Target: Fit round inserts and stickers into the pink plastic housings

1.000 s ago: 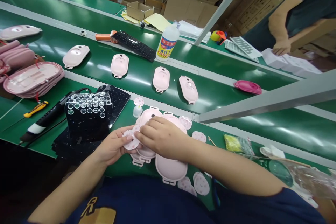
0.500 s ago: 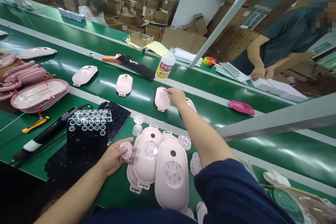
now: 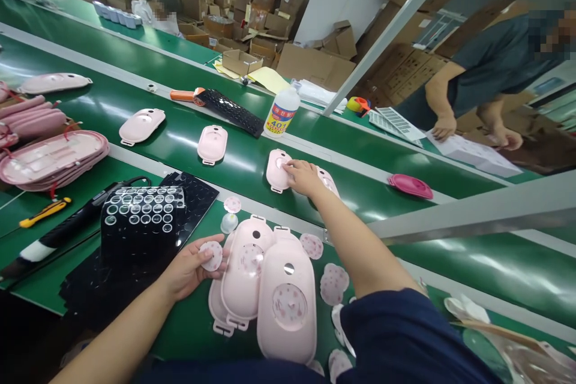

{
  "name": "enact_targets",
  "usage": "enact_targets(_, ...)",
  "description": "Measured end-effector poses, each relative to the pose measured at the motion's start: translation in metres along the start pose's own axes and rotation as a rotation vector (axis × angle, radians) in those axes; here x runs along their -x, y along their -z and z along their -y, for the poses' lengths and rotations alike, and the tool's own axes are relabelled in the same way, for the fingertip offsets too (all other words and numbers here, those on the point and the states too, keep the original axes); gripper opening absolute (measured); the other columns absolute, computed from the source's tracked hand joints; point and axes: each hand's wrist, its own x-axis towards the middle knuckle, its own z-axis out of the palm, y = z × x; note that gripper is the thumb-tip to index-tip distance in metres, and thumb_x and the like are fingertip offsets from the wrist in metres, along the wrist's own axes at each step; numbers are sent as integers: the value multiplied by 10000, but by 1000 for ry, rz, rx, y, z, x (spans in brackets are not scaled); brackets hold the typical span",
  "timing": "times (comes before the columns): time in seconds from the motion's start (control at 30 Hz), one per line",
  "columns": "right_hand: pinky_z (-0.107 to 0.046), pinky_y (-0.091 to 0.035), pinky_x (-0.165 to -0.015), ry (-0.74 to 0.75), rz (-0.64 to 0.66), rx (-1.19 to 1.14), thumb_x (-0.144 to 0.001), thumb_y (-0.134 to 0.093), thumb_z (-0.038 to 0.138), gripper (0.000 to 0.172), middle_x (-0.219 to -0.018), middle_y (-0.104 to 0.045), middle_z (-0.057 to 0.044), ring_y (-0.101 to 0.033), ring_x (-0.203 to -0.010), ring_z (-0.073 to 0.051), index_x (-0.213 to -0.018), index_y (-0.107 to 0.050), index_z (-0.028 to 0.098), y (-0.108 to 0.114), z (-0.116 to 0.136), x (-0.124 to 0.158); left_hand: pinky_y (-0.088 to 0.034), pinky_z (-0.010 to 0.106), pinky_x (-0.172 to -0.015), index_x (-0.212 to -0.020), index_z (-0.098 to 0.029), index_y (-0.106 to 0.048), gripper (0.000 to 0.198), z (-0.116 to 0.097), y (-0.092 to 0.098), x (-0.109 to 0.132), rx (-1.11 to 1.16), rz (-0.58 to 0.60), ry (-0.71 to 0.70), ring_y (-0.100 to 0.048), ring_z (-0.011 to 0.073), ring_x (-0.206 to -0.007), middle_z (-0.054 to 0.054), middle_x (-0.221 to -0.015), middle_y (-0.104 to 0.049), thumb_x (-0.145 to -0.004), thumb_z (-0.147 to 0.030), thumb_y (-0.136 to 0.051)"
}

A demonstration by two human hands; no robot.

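Observation:
My left hand (image 3: 186,270) holds a round white disc with a pink pattern (image 3: 211,256) between thumb and fingers. My right hand (image 3: 306,178) reaches across to the belt, its outstretched fingertips touching the round recess of a small pale pink shell (image 3: 275,175). Whether anything lies under those fingertips is hidden. Another pink shell (image 3: 330,183) is partly covered by the right wrist. Between my arms, a large pink shell (image 3: 288,333) with a patterned disc in its round window overlaps a second pink shell (image 3: 236,294); part of a third shows underneath.
Patterned pieces (image 3: 333,284) lie right of the shells. A glue bottle marked 401 (image 3: 282,111) stands beyond the belt. Left are black sheets with rings (image 3: 144,210), a black corded tool (image 3: 67,231), a yellow-handled tool (image 3: 45,213) and stacked pink trays (image 3: 54,159). A metal beam (image 3: 495,207) crosses right.
My right fingers have moved from a pinch at the shell's upper edge down over its recess. My left hand keeps the disc. At right, a person's hands have moved apart.

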Motion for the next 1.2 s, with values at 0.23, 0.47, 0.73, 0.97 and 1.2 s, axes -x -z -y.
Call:
enact_targets(0.23, -510, -447, -1026, -188, 57, -63, -969, -569, 421, 362, -1281, -612, -92, -582, -1172, -253, -1232, -616, 177, 17, 12, -28, -599, 235, -533, -1067, -156, -711, 461, -2, 0, 0, 4, 14, -14, -743, 207, -678, 108, -893, -778, -658, -229, -909)
enact_targets(0.47, -561, -423, -1030, -236, 7, -145, -963, -525, 336, 539, -1429, -503, -186, -545, -1256, -339, -1475, -426, 200, 45, 25, -2, -626, 275, -552, -1078, -156, -699, 419, -2, 3, 1, -15, 41, -44, -751, 223, -673, 105, -907, -779, -705, -232, -875)
enact_targets(0.73, -430, -415, -1030, 49, -135, -296, -933, -549, 325, 399, -1330, -639, -65, -608, -1153, -248, -1316, -603, 230, 112, 68, 113, -607, 260, -468, -1097, -143, -659, 590, -2, 1, 6, -67, -44, -120, -731, 212, -584, 70, -829, -778, -592, -247, -943)
enact_targets(0.97, -341, -466, -775, -95, 174, -399, -903, -552, 447, 400, -1138, -727, -66, -669, -975, -248, -1198, -678, 210, 120, 84, 232, -606, 268, -469, -953, -152, -690, 585, -6, -10, 10, -98, -129, -144, -717, 211, -552, 59, -780, -773, -460, -243, -990)
enact_targets(1.2, -292, -321, -596, -340, 400, -512, -842, -613, 521, 374, -861, -732, -34, -640, -784, -223, -1057, -656, 218, 64, 99, 294, -602, 265, -461, -957, -145, -681, 543, -8, -14, 11, -89, -167, -160, -702, 199, -536, 57, -764, -764, -481, -145, -944)
